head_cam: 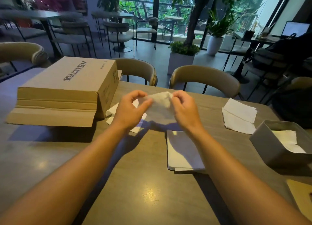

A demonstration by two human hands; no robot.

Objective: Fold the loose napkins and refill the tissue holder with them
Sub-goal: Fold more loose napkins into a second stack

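Note:
Both hands hold one white napkin [161, 105] up above the table's middle; it hangs blurred between them. My left hand [130, 109] pinches its left top edge, my right hand [184, 110] pinches its right top corner. Under the left hand lie loose napkins [110, 112] beside the box. A flat stack of folded napkins [182, 152] rests below my right wrist. More loose napkins [239, 118] lie at the right. The grey tissue holder [265, 143] stands at the right edge with white napkins [287, 140] inside.
A cardboard box [67, 89] with an open flap sits at the left on the wooden table [143, 191]. A yellow item [302, 194] lies at the lower right corner. Two curved chairs [204, 79] stand behind the table's far edge.

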